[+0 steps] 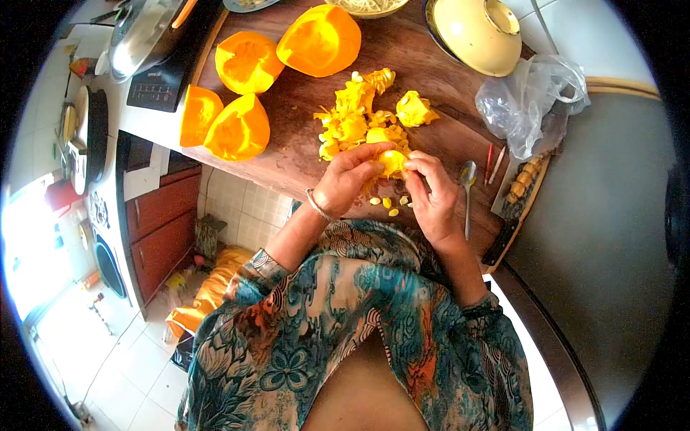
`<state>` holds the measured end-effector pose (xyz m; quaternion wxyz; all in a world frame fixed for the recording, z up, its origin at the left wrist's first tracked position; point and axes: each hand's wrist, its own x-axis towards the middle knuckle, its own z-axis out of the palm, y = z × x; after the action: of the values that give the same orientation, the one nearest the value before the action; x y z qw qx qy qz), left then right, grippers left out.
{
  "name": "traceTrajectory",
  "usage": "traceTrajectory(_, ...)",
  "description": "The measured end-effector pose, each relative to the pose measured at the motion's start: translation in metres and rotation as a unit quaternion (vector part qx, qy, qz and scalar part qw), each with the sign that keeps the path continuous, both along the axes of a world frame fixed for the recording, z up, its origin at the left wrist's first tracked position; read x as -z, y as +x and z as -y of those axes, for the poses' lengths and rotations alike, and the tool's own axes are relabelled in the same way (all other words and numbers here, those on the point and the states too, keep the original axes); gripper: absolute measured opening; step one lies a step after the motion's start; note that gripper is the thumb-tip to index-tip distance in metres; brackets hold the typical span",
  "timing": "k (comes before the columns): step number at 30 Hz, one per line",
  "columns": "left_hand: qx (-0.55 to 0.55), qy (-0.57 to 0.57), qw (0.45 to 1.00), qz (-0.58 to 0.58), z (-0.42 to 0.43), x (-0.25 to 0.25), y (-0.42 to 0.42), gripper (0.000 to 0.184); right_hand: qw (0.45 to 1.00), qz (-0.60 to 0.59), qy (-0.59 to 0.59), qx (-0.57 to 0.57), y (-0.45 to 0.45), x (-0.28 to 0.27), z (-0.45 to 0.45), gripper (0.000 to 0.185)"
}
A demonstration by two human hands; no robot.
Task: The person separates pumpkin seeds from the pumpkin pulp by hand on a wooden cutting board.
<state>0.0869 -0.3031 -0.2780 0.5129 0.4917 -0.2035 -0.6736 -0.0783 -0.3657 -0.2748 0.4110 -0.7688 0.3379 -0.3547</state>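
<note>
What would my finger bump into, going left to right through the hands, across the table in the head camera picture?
Big pumpkin piece → left hand → yellow pumpkin bit → right hand → spoon → red stick.

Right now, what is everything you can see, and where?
Pumpkin pieces: four, orange, upper left
Pulp pile: one, orange, upper centre
Seeds: several, yellowish, front centre
Spoon: one, silvery, right
Sticks: two, red and pale, right
Plastic bag: one, clear, upper right
Domed dish: one, cream, top right
Bowl: one, pale, top edge
Pot: one, silvery, top left
Cupboard fronts: two, reddish-brown, left
Tabletop: one, brown, centre
Left hand: one, bare, at pulp clump
Right hand: one, bare, same clump
</note>
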Motion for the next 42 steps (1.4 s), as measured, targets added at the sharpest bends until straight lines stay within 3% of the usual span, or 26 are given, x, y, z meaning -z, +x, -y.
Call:
traceTrajectory(5,-0.032,-0.016,0.998,-0.043,-0.004,0.004,-0.008,0.04,0.999,-0.024,0.024,-0.001,0.003,-0.007,-0.001,0.027)
traceTrajectory(9,-0.062,-0.022,0.996,0.059,0.005,0.001,-0.012,0.04,0.982,0.026,0.188,0.017,0.002,0.008,-0.008,0.033)
traceTrajectory(12,-0.052,-0.006,0.994,0.093,0.005,0.0,-0.014,0.038,0.979,-0.033,0.199,0.019,0.004,0.007,-0.009,0.036)
traceTrajectory(14,-0.039,0.03,0.994,0.095,0.007,-0.007,-0.013,0.036,0.973,-0.001,0.228,0.023,0.007,0.002,-0.009,0.036)
traceTrajectory(18,-0.059,-0.018,0.994,0.095,0.006,-0.007,-0.013,0.033,0.957,0.014,0.289,0.032,0.006,0.003,-0.011,0.036)
traceTrajectory(20,-0.055,-0.055,0.987,0.138,0.005,0.004,-0.016,0.033,0.958,0.023,0.283,0.04,0.004,0.01,-0.013,0.035)
traceTrajectory(26,-0.088,0.005,0.991,0.099,0.005,0.0,-0.024,0.032,0.974,-0.007,0.223,0.039,0.005,0.009,-0.013,0.035)
traceTrajectory(30,-0.097,-0.018,0.987,0.124,0.005,0.006,-0.025,0.03,0.986,-0.036,0.161,0.021,0.005,0.005,-0.011,0.033)
traceTrajectory(36,-0.095,-0.006,0.99,0.1,0.003,0.011,-0.025,0.03,0.983,-0.09,0.157,0.004,0.005,0.01,-0.009,0.034)
traceTrajectory(39,-0.108,-0.033,0.987,0.114,0.004,0.013,-0.027,0.031,0.973,-0.075,0.217,-0.004,0.007,-0.001,-0.005,0.033)
traceTrajectory(42,-0.084,-0.034,0.99,0.109,0.003,0.016,-0.024,0.033,0.989,-0.055,0.135,0.002,0.005,0.002,-0.003,0.03)
